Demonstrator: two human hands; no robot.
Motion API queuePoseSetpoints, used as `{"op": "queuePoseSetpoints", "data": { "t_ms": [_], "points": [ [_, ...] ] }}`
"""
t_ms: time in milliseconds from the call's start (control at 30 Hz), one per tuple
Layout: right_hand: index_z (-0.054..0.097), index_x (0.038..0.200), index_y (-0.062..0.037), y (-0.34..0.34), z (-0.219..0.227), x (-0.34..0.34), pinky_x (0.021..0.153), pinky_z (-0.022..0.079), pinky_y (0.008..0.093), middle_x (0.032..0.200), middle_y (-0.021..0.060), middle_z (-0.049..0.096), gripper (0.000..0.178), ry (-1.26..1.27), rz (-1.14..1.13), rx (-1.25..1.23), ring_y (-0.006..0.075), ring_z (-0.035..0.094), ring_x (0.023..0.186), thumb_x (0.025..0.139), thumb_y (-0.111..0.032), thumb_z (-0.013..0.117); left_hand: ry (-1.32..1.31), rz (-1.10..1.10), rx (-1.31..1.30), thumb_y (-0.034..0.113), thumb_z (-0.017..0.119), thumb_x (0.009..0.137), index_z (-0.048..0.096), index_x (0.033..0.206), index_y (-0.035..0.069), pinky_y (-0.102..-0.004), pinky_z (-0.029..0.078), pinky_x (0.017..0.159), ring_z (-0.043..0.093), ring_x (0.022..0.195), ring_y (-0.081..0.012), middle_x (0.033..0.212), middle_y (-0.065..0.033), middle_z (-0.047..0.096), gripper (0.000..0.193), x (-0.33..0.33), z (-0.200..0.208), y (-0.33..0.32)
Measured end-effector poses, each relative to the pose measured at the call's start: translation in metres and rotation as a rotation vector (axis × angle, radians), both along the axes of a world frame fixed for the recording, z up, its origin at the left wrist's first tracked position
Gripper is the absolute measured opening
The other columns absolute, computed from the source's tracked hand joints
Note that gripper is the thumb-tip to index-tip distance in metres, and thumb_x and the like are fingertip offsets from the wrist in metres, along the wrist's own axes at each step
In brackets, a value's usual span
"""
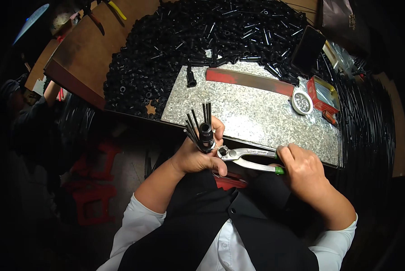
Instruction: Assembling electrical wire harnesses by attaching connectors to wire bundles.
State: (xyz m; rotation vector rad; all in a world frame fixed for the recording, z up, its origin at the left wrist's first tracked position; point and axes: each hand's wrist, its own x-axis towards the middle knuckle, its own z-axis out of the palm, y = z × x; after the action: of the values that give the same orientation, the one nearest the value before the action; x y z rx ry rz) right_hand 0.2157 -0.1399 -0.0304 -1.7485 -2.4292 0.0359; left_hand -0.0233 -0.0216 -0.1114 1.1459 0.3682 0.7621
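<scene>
the speckled metal plate (256, 113) lies mostly bare in front of both hands, open to reach across. a red strip (249, 80), a small white dish (302, 101) and a red box (322, 94) line its far edge; behind them a heap of black tubes (189, 40) blocks the way.

Red box (322, 95), dark phone screen (307, 49)

A small assembly workshop: a heap of black plastic parts (211, 40) covers the wooden bench (89, 49), a metal sheet (256, 113) serves as worktop, pliers (249, 158) in use.
</scene>
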Motion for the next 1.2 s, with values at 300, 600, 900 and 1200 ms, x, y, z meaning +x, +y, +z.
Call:
{"op": "queuePoseSetpoints", "data": {
  "t_ms": [300,600,900,1200],
  "points": [
    [0.053,0.09,-0.0012,-0.004,0.006,0.003,0.054,0.046,0.036,0.071,0.0099,0.05,0.023,-0.177,0.043,0.037,0.0255,0.058,0.062,0.082,-0.02,0.065,0.225,-0.07,0.206,0.016,0.093,0.056,0.029,0.085,0.015,-0.0204,0.024,0.05,0.027,0.056,-0.002,0.065,0.0079,0.029,0.07,0.008,0.003,-0.005],
    [0.049,0.095,-0.0012,0.004,-0.017,-0.006,0.055,0.048,0.0415,0.074,0.0169,0.055,0.028,0.225,0.075,-0.237,0.0354,0.059,0.063,0.078,-0.012,0.069,0.008,0.085,0.05,0.06,0.081,0.052,0.031,0.086,0.012,-0.0219,0.026,0.051,0.031,0.055,-0.0042,0.064,0.0059,0.033,0.077,0.0,-0.016,-0.009],
    [0.044,0.086,-0.0012,0.007,-0.018,0.001,0.063,0.042,0.0373,0.081,0.0158,0.052,0.032,0.267,0.032,0.328,0.0328,0.053,0.07,0.07,-0.001,0.072,-0.095,0.2,0.134,0.06,0.07,0.069,0.04,0.082,0.01,-0.0239,0.034,0.047,0.038,0.046,-0.0083,0.056,0.0018,0.041,0.06,-0.011,0.0,-0.007],
    [0.042,0.095,-0.0038,0.007,-0.017,-0.008,0.078,0.04,0.0441,0.093,0.0154,0.052,0.046,0.032,0.022,0.551,0.0304,0.054,0.082,0.064,-0.002,0.076,-0.054,0.258,0.178,0.048,0.077,0.071,0.045,0.083,0.008,-0.0217,0.038,0.057,0.044,0.063,-0.0061,0.071,0.0028,0.045,0.053,-0.008,-0.002,-0.018]
  ]
}}
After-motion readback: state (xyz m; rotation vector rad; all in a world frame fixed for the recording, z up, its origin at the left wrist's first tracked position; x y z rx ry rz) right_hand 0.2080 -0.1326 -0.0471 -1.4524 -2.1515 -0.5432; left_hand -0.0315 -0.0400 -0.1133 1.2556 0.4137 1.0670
